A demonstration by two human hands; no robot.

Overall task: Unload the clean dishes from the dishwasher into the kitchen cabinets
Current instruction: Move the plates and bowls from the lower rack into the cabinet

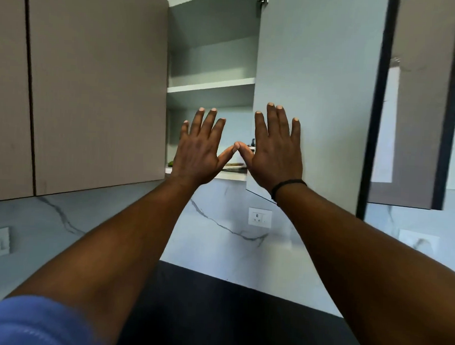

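Both my hands are raised, palms away, in front of an open wall cabinet (212,89). My left hand (200,149) has its fingers spread and straight before the lower compartment. My right hand (275,151) is spread too, over the edge of the cabinet's open door (318,84). The two thumb tips touch. Neither hand holds anything. Behind the thumbs, a stack of plates (234,166) lies on the bottom shelf, mostly hidden. The middle shelf shows nothing on it.
Closed beige cabinet doors (94,86) hang to the left. A dark-framed glass door (414,103) is on the right. A marble backsplash with a socket (259,217) runs below, above a dark countertop (226,317).
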